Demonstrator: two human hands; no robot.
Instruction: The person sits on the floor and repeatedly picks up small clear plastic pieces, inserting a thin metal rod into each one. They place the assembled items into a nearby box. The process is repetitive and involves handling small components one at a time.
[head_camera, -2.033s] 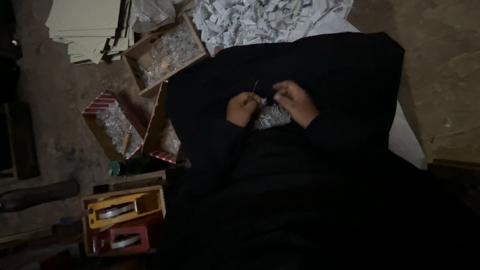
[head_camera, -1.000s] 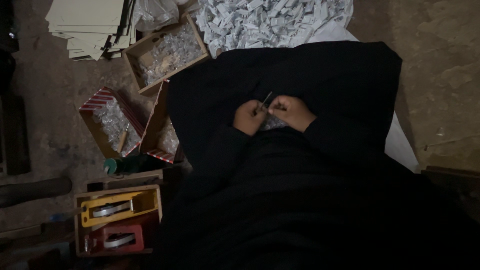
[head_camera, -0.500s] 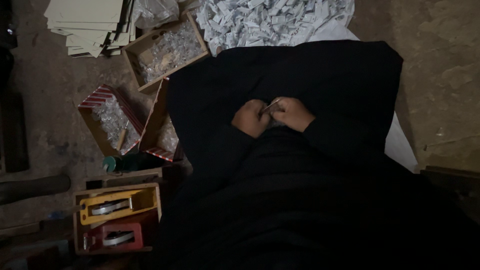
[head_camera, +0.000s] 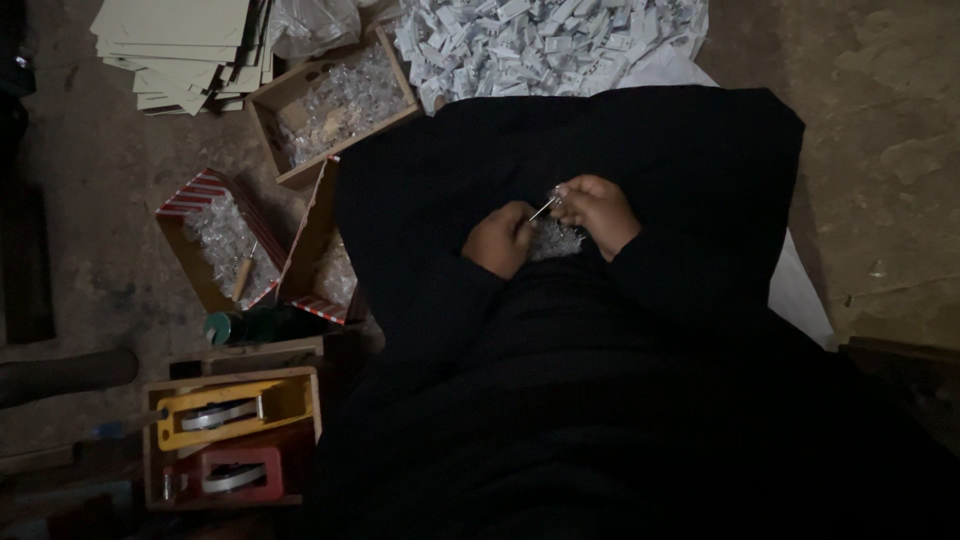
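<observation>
Drawn closer together: left hand (head_camera: 497, 240) clenched, right hand (head_camera: 600, 212) pinching a thin metal pin (head_camera: 543, 208) over small shiny pieces (head_camera: 553, 238). Best kept low over the lap.

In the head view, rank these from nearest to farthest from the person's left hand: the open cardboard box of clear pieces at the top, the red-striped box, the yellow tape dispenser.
From the left hand:
1. Red-striped box, to the hand's left on the floor.
2. Open cardboard box, up and left, beside the stacked boards.
3. Yellow tape dispenser, low left in the wooden crate.
The first two are nearly level; that order is uncertain.
</observation>
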